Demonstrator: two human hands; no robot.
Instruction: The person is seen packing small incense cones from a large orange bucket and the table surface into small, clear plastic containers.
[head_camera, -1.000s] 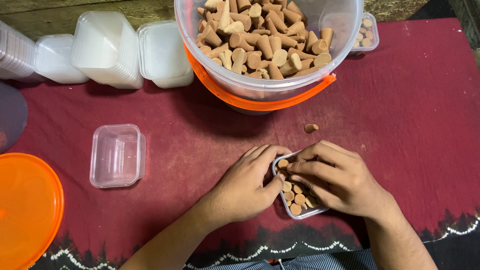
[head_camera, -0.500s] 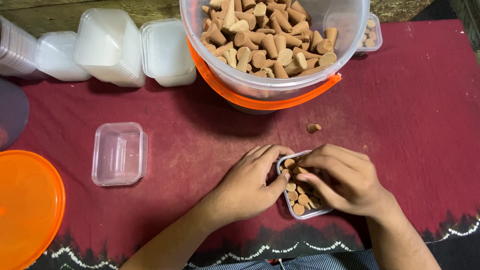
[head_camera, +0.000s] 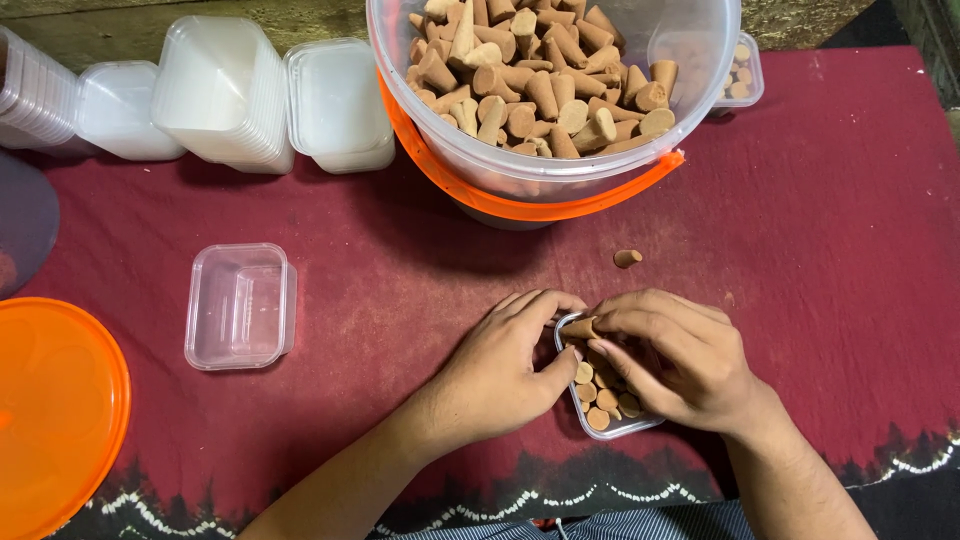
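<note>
Small clear tray sits on the red cloth near the front edge, between your two hands, partly filled with brown cones standing on end. Your left hand cups the tray's left side, fingers curled over its far corner and thumb pressed against the near wall. Your right hand lies over the tray's right half, fingers bent together, and pinches one cone at the tray's top-left corner, held roughly sideways. How the thumb sits on it cannot be told exactly.

Just beyond your hands a single loose cone lies on the cloth. Further back stands a clear bucket with an orange handle, heaped with the same cones. An empty clear tray rests well to the left. An orange lid lies at the left edge. Stacks of white trays line the far left.
</note>
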